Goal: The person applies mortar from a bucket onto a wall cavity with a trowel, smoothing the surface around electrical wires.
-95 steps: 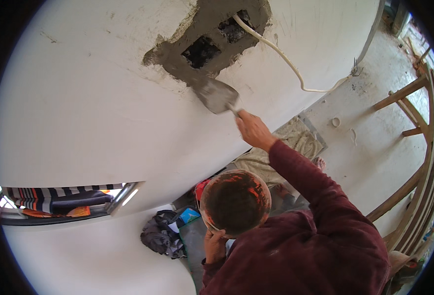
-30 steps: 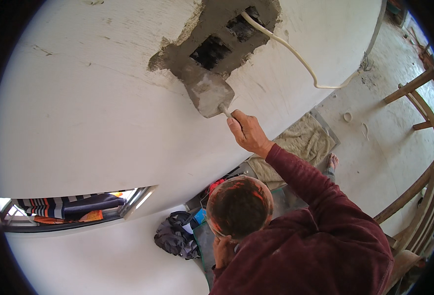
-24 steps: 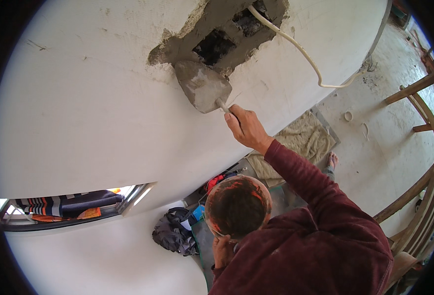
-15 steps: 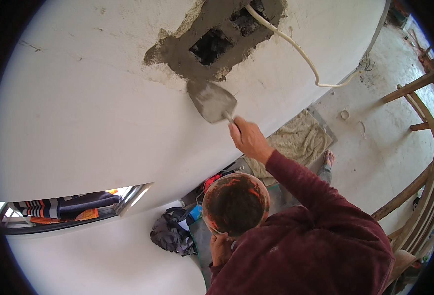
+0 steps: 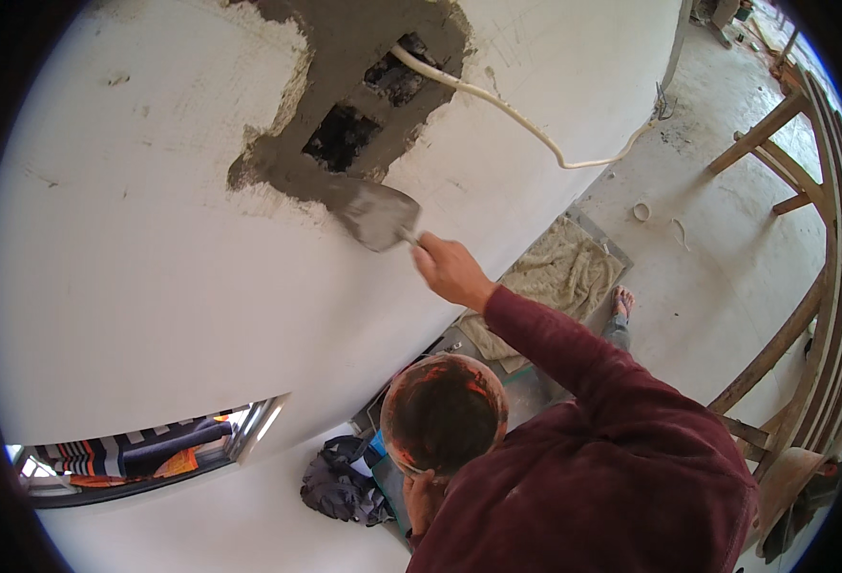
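Note:
My right hand (image 5: pixel 451 271) is closed round the handle of a trowel (image 5: pixel 379 216). The flat grey blade lies against the lower edge of a wet-looking mortar patch (image 5: pixel 292 162) on the white wall (image 5: pixel 144 286). In that patch are two dark square openings, the lower opening (image 5: pixel 342 137) and the upper opening (image 5: pixel 398 76); a white cable (image 5: pixel 512 116) comes out of the upper one. My left hand (image 5: pixel 423 498) grips the near rim of a bucket (image 5: pixel 392 401), smeared orange inside and holding dark grey mortar (image 5: pixel 452 420). Some of the left fingers are hidden.
A crumpled beige cloth (image 5: pixel 564 267) lies on the floor beside my bare foot (image 5: pixel 623 302). Wooden framework (image 5: pixel 827 220) stands at the right. Dark bundled fabric (image 5: pixel 340 482) sits left of the bucket. Striped cloth (image 5: pixel 125 451) hangs in a window opening (image 5: pixel 249 430). A small ring (image 5: pixel 642 211) lies on the floor.
The view has shifted, so the wall patch appears farther left and the window lower. The trowel blade has moved up onto the patch's lower edge. Both hands keep their holds.

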`<state>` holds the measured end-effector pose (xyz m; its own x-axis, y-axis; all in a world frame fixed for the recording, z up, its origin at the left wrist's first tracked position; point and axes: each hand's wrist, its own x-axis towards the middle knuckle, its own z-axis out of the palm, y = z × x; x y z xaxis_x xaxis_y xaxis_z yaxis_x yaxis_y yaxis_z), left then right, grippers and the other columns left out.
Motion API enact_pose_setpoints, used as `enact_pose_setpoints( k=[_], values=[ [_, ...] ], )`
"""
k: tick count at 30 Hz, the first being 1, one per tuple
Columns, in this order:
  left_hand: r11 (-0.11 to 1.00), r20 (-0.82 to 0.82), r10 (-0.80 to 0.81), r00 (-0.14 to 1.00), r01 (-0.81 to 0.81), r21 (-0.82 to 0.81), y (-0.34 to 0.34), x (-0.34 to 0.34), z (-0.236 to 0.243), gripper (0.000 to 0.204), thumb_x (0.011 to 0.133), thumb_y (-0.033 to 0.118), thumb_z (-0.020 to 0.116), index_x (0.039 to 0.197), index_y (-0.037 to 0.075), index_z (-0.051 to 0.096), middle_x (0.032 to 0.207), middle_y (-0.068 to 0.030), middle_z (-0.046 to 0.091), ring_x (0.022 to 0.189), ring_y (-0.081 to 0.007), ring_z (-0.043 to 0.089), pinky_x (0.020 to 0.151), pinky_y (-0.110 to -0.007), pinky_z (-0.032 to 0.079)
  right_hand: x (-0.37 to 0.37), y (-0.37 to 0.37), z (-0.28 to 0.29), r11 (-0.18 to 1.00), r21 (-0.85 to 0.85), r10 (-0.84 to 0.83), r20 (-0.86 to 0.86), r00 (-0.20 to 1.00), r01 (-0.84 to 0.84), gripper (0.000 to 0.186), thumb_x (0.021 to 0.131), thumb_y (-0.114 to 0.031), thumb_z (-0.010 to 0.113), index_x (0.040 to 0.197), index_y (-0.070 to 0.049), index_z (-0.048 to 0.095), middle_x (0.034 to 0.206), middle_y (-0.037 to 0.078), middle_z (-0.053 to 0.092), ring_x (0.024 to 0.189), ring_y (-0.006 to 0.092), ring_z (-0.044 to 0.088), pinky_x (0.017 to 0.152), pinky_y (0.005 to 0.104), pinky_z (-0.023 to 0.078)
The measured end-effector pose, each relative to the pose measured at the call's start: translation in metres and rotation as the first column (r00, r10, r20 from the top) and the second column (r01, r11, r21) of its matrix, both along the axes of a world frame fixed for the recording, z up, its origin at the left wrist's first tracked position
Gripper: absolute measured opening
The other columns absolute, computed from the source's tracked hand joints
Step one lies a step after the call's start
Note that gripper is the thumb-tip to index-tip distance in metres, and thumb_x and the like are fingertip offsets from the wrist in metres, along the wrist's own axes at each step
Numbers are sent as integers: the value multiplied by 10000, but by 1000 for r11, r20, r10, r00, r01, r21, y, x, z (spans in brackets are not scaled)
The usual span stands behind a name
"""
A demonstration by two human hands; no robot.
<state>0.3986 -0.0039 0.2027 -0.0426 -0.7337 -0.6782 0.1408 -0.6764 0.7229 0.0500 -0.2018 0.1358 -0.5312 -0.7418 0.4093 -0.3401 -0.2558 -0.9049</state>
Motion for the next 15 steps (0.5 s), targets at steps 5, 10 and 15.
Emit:
enact_pose_setpoints(
  k=[5,10,15],
  values=[
    [1000,-93,-11,996,10,-15,-2,-2,1,482,874,-15,572,1350,37,519,1295,-131,644,1102,-299,679,917,-446,575,-31,42,-38,997,11,70,405,911,-81,343,1071,-247,440,814,-29,507,597,90,524,433,208,506,453,359,407],
    [996,38,-91,995,91,11,-8,-3,-5,487,875,-9,586,1355,33,517,1268,-135,661,1085,-292,682,919,-441,572,-42,-4,-13,984,-167,172,751,637,-68,329,1064,-268,406,843,-50,512,598,2,509,453,108,476,411,299,405],
    [997,13,-82,997,81,18,-10,-17,-10,491,863,9,603,1348,31,527,1264,-138,658,1079,-302,683,911,-453,577,-23,16,-9,988,4,146,284,948,-154,317,1043,-241,469,862,10,539,665,260,544,610,438,534,605,537,429]
  ],
)
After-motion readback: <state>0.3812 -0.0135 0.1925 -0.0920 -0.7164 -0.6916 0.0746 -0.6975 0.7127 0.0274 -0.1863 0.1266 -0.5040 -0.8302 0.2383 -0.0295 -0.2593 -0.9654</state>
